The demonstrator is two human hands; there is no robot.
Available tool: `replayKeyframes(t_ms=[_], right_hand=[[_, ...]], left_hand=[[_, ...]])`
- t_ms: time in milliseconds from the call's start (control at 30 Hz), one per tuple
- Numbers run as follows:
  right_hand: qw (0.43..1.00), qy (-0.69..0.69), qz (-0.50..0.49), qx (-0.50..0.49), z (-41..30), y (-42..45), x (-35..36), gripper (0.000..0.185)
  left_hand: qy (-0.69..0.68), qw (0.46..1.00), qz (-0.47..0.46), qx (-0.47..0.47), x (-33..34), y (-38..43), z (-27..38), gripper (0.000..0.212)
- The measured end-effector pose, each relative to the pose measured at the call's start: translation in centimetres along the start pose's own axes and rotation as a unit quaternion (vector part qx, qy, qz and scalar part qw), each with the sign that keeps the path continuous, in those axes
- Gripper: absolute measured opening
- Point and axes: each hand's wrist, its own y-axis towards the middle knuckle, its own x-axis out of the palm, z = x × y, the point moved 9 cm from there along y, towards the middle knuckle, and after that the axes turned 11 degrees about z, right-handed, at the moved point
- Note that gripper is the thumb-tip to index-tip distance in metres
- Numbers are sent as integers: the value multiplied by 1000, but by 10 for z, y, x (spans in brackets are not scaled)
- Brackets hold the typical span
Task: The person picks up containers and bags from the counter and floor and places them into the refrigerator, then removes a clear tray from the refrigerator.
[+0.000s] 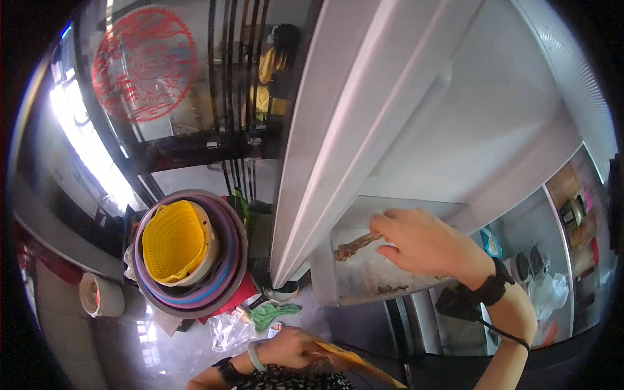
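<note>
My right hand [424,241] reaches into a whitish drawer [324,273] beside the refrigerator door and grips a brown, dried-looking bundle [356,246] between thumb and fingers. Brown scraps [391,288] lie on the drawer's bottom. Lower down, close to my body, my left hand [292,347] is closed on the edge of a yellow bag [358,358], partly clear, whose contents I cannot make out. Each wrist bears a black band, and the left one also a pale bangle.
The refrigerator door [351,122] stands swung out. Its shelves [541,219] hold bags and jars at right. At left are stacked basins [239,258] with a yellow basket [175,239], a white bucket [102,295], a plastic bag [231,331] and a green cloth [274,314]. Behind glass is a person [273,68].
</note>
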Motion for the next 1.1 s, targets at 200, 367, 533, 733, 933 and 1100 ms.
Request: replayKeyframes(t_ms=[200, 367, 533, 733, 933, 1100], right_hand=[[993, 9, -98, -65, -28, 12, 27, 27], [993, 79, 7, -85, -22, 14, -13, 26], [984, 124, 112, 66, 16, -8, -89, 30], [993, 105, -24, 51, 28, -26, -31, 33], [977, 118, -90, 151, 57, -45, -16, 26], [959, 170, 34, 224, 76, -71, -77, 25]], left_hand=[[8, 999, -11, 47, 1, 16, -2, 26], [-24, 998, 16, 54, -4, 18, -2, 26], [-2, 999, -37, -1, 11, 23, -8, 27], [-2, 998, -63, -7, 19, 25, -14, 28], [46, 994, -86, -41, 18, 27, -19, 33], [23, 997, -57, -53, 18, 26, -19, 35]])
